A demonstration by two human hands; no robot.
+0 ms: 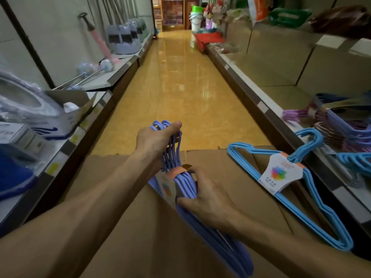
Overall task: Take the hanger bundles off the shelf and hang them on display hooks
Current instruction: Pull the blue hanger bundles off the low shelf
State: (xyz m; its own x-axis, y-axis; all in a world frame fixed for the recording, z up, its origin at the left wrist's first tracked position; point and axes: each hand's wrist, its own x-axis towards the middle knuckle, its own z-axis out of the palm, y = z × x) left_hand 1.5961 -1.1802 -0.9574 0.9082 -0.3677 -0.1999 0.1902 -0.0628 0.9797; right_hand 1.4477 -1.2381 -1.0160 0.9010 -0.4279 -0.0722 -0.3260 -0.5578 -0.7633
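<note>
I hold a lavender-blue hanger bundle (184, 185) edge-on above a cardboard box (130, 227). My left hand (156, 139) is closed around its hook ends at the top. My right hand (208, 195) grips the bundle's body just below the orange band and paper label. A light blue hanger bundle (313, 199) with a white label lies flat on the box at the right. More hanger bundles, purple and blue (345, 127), are piled on the right shelf (281, 125). No display hooks are in view.
An aisle with a glossy yellow floor (180, 87) runs ahead between two shelf rows. The left shelf (84, 125) carries boxed goods, toilet brushes and plungers. Bags, buckets and red items crowd the far right end.
</note>
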